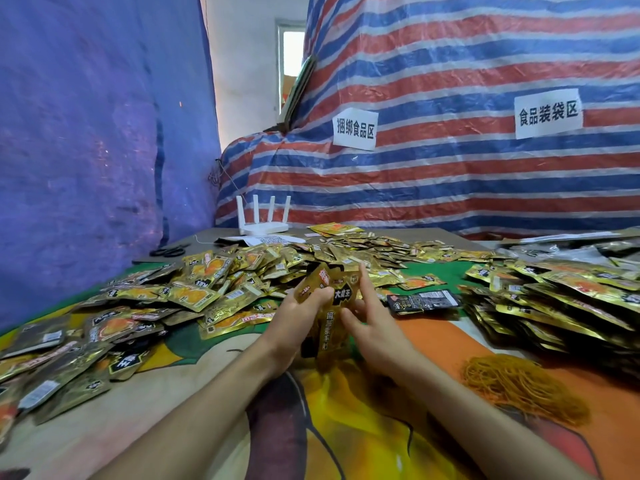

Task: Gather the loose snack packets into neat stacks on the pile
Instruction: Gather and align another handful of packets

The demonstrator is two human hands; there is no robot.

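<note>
Stack: a handful of gold packets was held upright between both hands, above the cloth and to the left of the rubber bands.
Left hand: the left hand gripped the handful from its left side, thumb across the front and fingers curled round it.
Right hand: the right hand pinched the opposite edge, its index finger straight up along the side as if squaring the packets.
Loose packets: a broad scatter of packets lay far left of the bands and beyond them, unsorted and overlapping.
Pile: layered stacks rose just behind the bands, to their right.
Stray: one dark packet lay flat behind the bands, between the hands and the pile.
Progress: part of the job looked done, judging by the built-up pile; the handful had not yet been set down, and the larger share of packets appeared to remain loose.
Background: a white router and scissors sat far behind and left of the bands, before a striped tarp.
</note>
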